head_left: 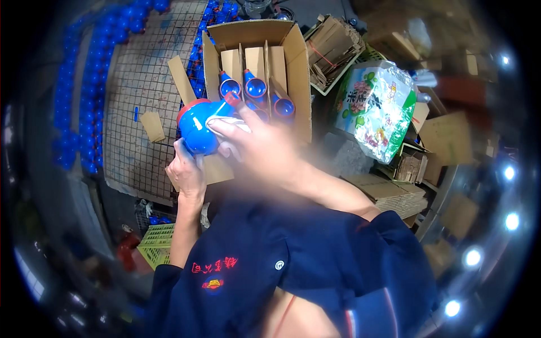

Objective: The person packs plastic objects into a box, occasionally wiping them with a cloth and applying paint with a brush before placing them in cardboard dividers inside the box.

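Head view shows the left hand [187, 173] clamped on the blue scoop [197, 134], by the cardboard box [251, 31]. The right hand [264, 143] pinches a white cloth [222, 125] against it; best hold firm and rub softly.

- I see the left hand [187, 172] at 9 o'clock, gripping a blue pan [195, 128] with a red rim.
- The right hand [260, 141], partly blurred, presses a white cloth [225, 125] beside the pan's handle.
- At 12 o'clock I have an open carton [301, 79] holding more blue pans [256, 88].
- A wire grid [143, 73] lies toward 10 o'clock.
- I spot a printed bag [366, 110] at 2 o'clock, a yellow-green crate [155, 245] at 8.
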Available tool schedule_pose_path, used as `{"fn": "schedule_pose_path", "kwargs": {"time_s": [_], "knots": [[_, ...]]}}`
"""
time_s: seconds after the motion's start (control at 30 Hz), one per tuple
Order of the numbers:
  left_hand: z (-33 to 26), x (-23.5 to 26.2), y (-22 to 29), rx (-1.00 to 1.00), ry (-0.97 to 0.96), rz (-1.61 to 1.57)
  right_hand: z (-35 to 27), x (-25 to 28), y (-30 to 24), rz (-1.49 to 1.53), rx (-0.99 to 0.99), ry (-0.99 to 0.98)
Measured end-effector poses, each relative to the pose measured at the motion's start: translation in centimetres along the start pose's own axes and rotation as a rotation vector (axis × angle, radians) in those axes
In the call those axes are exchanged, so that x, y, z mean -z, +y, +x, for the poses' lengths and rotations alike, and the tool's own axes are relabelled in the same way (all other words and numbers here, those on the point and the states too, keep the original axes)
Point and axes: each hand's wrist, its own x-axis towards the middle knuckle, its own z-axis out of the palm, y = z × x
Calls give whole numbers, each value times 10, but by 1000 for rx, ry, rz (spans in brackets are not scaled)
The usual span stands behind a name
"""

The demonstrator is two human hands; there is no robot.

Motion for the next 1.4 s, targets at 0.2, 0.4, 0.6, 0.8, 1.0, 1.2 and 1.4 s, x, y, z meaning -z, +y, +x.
{"fn": "schedule_pose_path", "kwargs": {"time_s": [0.2, 0.4, 0.6, 0.8, 1.0, 1.2, 1.4], "knots": [[24, 11, 37, 401, -224, -586, 10, 7, 28, -7, 188, 24], [33, 1, 17, 282, -341, -598, 21, 17, 23, -177, 207, 22], [49, 19, -8, 112, -268, -234, 7, 21, 14, -163, 83, 287], [60, 24, -26, 33, -243, -203, 17, 11, 1, -416, 137, 232], [75, 26, -36, -54, -259, -208, 41, 29, 24, -656, -163, 433], [82, 28, -46, -63, -276, -196, 27, 5, -8, -435, 98, 263], [86, 25, -53, -92, -276, -215, 24, -5, -8, 138, -257, 405]]}}
